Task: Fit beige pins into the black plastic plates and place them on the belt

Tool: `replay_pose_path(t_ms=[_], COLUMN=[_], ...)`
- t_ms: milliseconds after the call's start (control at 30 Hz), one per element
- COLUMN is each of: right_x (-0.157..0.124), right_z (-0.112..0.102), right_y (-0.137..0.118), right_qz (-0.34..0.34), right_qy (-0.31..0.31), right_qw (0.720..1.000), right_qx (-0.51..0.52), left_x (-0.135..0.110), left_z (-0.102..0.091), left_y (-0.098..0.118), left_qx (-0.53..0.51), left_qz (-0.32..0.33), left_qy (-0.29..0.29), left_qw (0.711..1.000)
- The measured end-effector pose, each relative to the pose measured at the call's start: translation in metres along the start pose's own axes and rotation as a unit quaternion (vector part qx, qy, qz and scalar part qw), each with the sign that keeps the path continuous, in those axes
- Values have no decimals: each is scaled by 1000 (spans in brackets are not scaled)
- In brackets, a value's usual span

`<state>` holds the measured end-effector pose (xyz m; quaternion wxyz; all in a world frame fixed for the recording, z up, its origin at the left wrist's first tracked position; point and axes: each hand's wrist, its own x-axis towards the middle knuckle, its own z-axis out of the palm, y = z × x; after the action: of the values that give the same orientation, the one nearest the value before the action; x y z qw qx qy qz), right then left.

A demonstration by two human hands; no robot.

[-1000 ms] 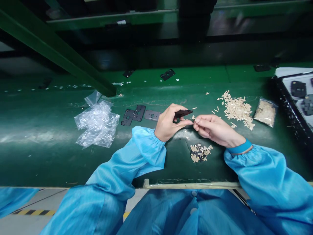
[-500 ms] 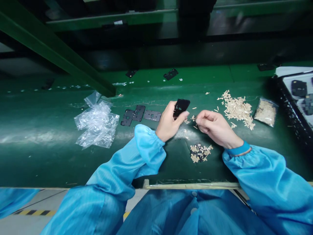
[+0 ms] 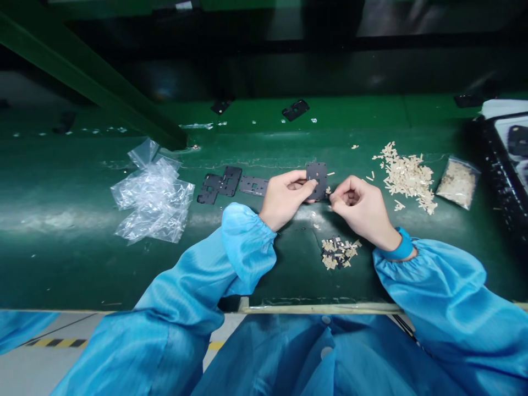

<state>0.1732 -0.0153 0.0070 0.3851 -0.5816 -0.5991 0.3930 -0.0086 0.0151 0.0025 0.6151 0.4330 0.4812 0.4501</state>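
My left hand pinches a small flat black plate with holes in it, held face up just above the green belt. My right hand is curled shut right beside the plate's right edge, fingertips pinched on something too small to make out. Below the hands lies a small heap of tan and dark bits. Both arms wear blue sleeves.
More black plates lie in a row left of my hands. Crumpled clear bags sit farther left. A spread of tan pieces and a small filled bag lie at right, beside a black tray.
The left hand has turned the black plate from edge-on to flat, face up. The right hand has closed in on its right edge. The view has shifted slightly down.
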Motion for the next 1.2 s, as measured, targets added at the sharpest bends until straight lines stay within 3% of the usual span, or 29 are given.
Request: replay_pose_path(t_ms=[433, 1200], right_x=[0, 0], right_z=[4, 3], right_y=[-5, -4], right_qz=[-18, 19], right_qy=[11, 1], right_qw=[999, 1000], right_qx=[-45, -1], left_x=[-2, -1], left_z=[1, 0], left_y=[-2, -6], left_qx=[-7, -13], left_qz=[15, 28], left_qy=[-3, 5], left_qw=[1000, 1000])
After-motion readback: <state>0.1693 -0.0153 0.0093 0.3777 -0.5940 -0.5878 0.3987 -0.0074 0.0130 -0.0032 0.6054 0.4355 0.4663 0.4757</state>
